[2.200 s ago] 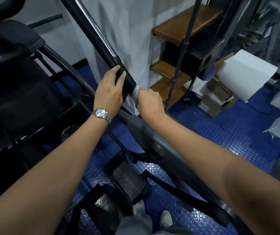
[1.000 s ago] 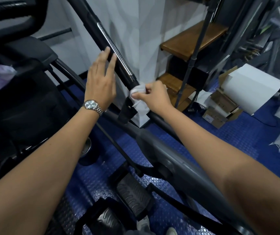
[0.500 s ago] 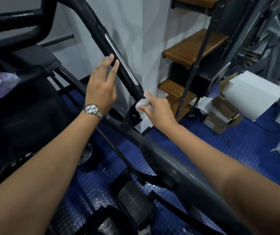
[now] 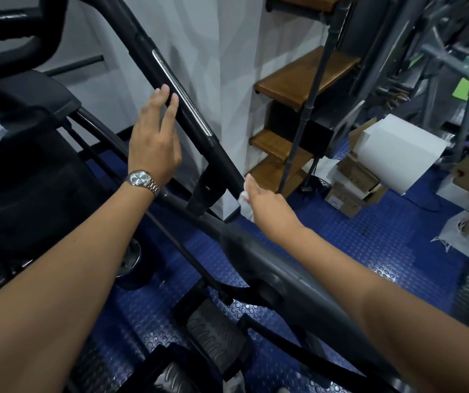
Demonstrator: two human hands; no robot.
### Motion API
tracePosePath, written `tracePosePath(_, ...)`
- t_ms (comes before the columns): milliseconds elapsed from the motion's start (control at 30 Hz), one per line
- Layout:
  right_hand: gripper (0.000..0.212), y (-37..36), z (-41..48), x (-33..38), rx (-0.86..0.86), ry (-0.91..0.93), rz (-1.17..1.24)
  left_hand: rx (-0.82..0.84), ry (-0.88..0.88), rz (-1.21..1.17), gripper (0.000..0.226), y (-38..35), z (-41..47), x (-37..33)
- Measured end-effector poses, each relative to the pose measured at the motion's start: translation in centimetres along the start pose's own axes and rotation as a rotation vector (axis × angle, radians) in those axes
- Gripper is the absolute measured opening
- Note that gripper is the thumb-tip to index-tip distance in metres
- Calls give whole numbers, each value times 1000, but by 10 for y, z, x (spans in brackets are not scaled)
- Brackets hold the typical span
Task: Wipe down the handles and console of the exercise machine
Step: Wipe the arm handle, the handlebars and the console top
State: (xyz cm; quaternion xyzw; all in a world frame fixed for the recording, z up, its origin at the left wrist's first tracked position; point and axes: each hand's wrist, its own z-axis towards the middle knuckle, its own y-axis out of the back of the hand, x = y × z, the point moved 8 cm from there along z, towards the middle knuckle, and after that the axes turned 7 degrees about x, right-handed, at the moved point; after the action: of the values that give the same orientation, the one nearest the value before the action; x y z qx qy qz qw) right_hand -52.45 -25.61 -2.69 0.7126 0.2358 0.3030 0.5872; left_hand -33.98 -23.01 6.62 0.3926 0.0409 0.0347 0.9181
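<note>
Several brown cardboard boxes (image 4: 353,194), three o'clock, contents unclear; black tubular handle (image 4: 190,114) slants eleven-to-five; left hand (image 4: 153,143) flat, right hand (image 4: 268,204) clutching white cloth (image 4: 243,195).

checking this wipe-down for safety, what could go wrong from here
The left hand only lays straight fingers on the handle without gripping it, so the bar might swing when wiped. The cloth hangs below the right hand at the handle's lower end and could slip to the floor.

Right hand (image 4: 267,204) holds cloth (image 4: 245,198) (against handle (image 4: 187,109)).
</note>
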Motion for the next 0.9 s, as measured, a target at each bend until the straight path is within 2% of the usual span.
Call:
tracePosePath(67,64,-7,-14,-9,46,9,-105,9,11,0,50,-1,0,0)
tracePosePath(200,51,-8,-38,-40,146,-105,-35,29,18,5,50,-3,-1,0)
tracePosePath(300,36,-7,-39,-51,121,-164,1,56,32,28,51,-4,-2,-2)
tracePosePath(400,19,-2,-18,-30,71,-146,36,95,69,58,52,-6,-3,-6)
tracePosePath(500,30,2,-6,-7,-1,-109,12,147,111,75,56,-10,-4,-10)
tracePosePath(633,37,-2,-15,-22,-21,-139,4,177,125,85,61,-11,-5,-13)
tracePosePath(767,33,2,6,-16,-30,-194,115,164,63,101,60,-11,-13,-21)
tracePosePath(900,32,16,27,5,-128,-174,272,150,11,90,57,-9,-15,-19)
